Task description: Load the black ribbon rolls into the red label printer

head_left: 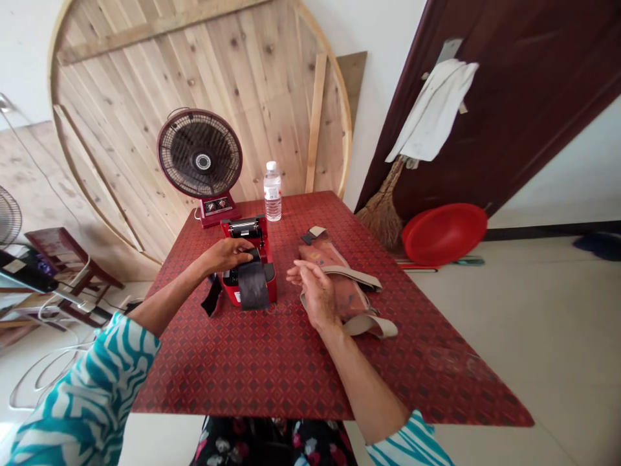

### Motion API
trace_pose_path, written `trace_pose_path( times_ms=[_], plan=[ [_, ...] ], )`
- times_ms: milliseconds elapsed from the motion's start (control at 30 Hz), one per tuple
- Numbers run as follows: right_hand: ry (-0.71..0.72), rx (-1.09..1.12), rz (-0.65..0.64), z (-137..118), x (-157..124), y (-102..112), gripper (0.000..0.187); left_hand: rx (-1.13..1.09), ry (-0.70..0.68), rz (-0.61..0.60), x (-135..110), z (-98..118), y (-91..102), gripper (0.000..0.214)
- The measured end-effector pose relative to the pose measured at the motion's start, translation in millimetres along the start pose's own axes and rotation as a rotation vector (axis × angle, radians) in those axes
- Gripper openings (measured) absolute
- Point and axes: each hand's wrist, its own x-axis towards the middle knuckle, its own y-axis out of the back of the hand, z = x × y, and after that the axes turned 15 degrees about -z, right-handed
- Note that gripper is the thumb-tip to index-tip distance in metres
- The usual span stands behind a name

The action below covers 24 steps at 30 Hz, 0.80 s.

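A small red printer, probably for labels, stands on the table with its lid raised. My left hand reaches into it, thumb and fingers closed on a black ribbon roll. A wide strip of black ribbon hangs down over the printer's front. Another dark piece sticks out at the printer's left side. To the right of the printer, my right hand hovers with loosely bent fingers and nothing visible in them. Under and beyond it lies a clear pouch with beige straps and a dark buckle.
At the back of the red patterned table stand a fan and a water bottle. A large round wooden board leans behind. On the floor right are a broom and a red basin.
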Motion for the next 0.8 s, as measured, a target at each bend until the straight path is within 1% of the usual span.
trace_pose_path(
  times_ms=[167,300,367,467,567,733,767,800],
  plan=[
    [-0.001,0.021,0.035,0.3,0.3,2.2,0.03,0.159,0.036,-0.065,22.2,-16.1,3.5,0.02],
    [-0.012,-0.009,0.02,3.8,0.1,5.8,0.031,0.268,0.087,-0.188,34.3,-21.5,2.8,0.022],
    [-0.014,-0.025,0.022,5.6,-0.2,6.9,0.032,0.283,0.095,-0.245,40.1,-23.6,0.9,0.023],
    [-0.017,-0.028,0.041,5.6,0.1,8.1,0.033,0.258,0.073,-0.279,46.7,-26.1,-2.3,0.02],
    [-0.034,-0.049,0.038,1.2,-0.1,8.6,0.036,0.253,0.065,-0.268,45.5,-22.2,-3.5,0.017],
    [-0.11,-0.117,0.019,-1.7,-3.1,15.4,0.041,0.282,0.078,-0.222,30.8,-3.1,-2.7,0.014],
    [-0.12,-0.126,0.012,0.5,-2.5,18.1,0.042,0.291,0.086,-0.227,28.3,-0.5,-2.3,0.012],
    [-0.121,-0.134,0.023,3.3,-1.4,20.8,0.042,0.328,0.062,-0.275,25.9,1.1,-1.8,0.011]
  ],
)
